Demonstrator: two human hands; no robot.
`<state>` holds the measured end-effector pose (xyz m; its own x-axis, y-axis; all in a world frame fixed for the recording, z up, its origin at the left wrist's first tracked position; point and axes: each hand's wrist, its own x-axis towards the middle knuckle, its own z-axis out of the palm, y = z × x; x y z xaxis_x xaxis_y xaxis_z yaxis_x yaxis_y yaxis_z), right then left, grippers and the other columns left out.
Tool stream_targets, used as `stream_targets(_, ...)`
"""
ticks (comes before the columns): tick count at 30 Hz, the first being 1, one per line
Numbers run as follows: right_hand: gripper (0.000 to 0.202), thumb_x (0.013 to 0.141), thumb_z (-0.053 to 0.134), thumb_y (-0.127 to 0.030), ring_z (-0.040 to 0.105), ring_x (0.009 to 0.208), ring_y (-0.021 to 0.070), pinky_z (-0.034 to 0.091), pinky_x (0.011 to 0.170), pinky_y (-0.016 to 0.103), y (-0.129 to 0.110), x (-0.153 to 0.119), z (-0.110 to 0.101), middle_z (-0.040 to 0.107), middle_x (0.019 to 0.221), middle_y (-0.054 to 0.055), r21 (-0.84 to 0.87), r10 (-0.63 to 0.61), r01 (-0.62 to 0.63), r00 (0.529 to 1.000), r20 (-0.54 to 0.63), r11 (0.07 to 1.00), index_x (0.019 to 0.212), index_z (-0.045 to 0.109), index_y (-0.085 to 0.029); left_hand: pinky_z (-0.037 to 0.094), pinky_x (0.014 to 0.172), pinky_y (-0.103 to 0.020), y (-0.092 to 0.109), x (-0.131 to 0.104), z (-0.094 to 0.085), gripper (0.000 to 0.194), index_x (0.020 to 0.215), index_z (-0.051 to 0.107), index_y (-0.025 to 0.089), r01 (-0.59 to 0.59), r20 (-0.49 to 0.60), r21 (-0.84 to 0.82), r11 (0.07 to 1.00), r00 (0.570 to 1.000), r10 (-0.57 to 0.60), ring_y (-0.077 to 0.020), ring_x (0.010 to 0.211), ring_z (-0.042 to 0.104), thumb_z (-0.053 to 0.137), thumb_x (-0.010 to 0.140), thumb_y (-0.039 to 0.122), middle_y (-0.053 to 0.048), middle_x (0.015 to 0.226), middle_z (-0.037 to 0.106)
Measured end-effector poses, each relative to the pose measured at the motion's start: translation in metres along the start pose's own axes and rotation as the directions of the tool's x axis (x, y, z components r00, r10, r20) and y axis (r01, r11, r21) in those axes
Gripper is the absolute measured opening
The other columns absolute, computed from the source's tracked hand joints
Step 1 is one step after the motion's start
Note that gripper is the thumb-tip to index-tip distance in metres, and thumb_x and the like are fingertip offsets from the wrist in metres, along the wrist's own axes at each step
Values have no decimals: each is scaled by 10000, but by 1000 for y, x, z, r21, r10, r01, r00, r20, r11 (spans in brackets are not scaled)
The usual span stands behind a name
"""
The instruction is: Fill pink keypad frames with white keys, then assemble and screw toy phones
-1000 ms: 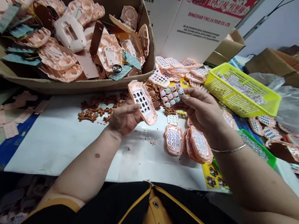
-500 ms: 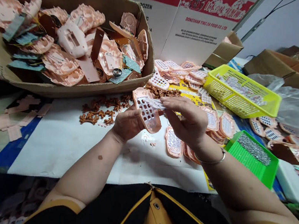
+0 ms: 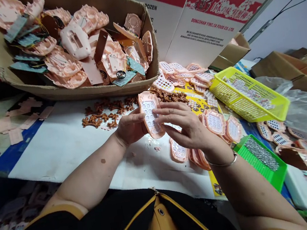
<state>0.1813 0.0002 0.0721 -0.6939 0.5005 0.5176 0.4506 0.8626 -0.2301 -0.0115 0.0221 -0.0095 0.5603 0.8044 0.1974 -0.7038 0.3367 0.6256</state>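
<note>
In the head view, my left hand (image 3: 132, 127) is closed around the left side of a pink plastic casing half (image 3: 160, 132), shaped like a toy phone and tilted up toward me. A whitish keypad sheet (image 3: 149, 112) lies inside the casing, over its button holes. My right hand (image 3: 185, 123) rests its outstretched, spread fingertips on the keypad's right side. Below the right hand, a similar casing with a keypad (image 3: 179, 150) lies on the table, beside a stack of more casings (image 3: 215, 121). Brown bone-shaped pieces (image 3: 96, 119) are scattered behind my left hand.
A large cardboard box (image 3: 81, 92) full of pink shells and circuit boards stands at the back left. To the right are a yellow basket (image 3: 253, 113) of keypads and a green tray (image 3: 275, 181) of screws. More casings (image 3: 176, 71) are piled behind my hands.
The white keypad sheet has gone from my right fingers into the casing and now covers its holes. My right hand has turned, and its fingers have spread across the keypad.
</note>
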Motion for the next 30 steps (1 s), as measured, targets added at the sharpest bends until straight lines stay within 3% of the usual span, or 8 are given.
stream_targets(3,304,935,579,-340,629,1279,266,516,1055,498,-6,-2,0,717,1303,93,-31,23,-23,1000,12,999,1203,697,-258,573,815,-417,2,0,5,452,1000,754,269,14,-11,3,1000,1000,-14,-311,1007,718,764,599,478,-17,929,780)
stream_targets(5,418,903,645,-429,628,1279,290,505,1072,502,-13,-5,5,702,1325,124,-96,4,-5,1000,-4,995,1268,670,-227,572,862,-430,2,1,8,490,1034,744,254,33,-9,6,999,999,-33,-325,1076,702,767,610,499,-34,988,779)
stream_targets(9,320,946,598,-257,688,1194,235,518,1057,446,-27,-15,12,718,1300,80,-294,-8,12,1000,15,956,1259,666,-255,547,974,-475,1,1,13,587,1094,714,231,57,-13,14,998,998,-57,-365,1230,631,770,618,569,-79,1158,752)
stream_targets(12,301,944,599,-175,706,1156,228,528,1017,411,-40,-31,5,732,1270,103,-462,19,-27,1000,-23,886,1239,655,-190,562,967,-480,3,2,15,603,1178,675,227,88,-48,36,995,995,-87,-345,1249,619,758,688,569,-96,1297,693)
stream_targets(17,168,943,607,-177,755,931,216,521,906,372,-61,-71,0,801,1061,108,-626,170,-119,985,21,771,1074,691,-115,579,951,-454,14,3,19,552,1221,635,231,37,-213,78,996,977,-20,-274,1143,672,726,753,510,-88,1383,631)
stream_targets(24,187,953,553,-167,727,826,214,463,837,361,-62,-105,27,804,965,102,-695,325,-127,932,161,708,945,731,-111,607,828,-379,17,5,20,502,1138,654,214,14,-302,117,993,953,22,-217,971,708,740,715,471,-78,1272,683)
stream_targets(28,310,1001,522,-350,710,821,221,441,792,352,-50,-95,12,800,924,101,-626,426,-204,876,227,753,884,736,-158,601,819,-376,17,5,18,510,1146,657,221,14,-315,123,992,949,25,-214,961,708,738,706,464,-76,1273,679)
stream_targets(30,362,1013,478,-402,708,841,244,437,780,365,-33,-79,-3,794,929,115,-618,528,-291,815,239,730,914,738,-171,602,821,-379,17,5,17,519,1158,657,223,14,-320,126,992,947,27,-217,962,709,742,705,460,-80,1279,678)
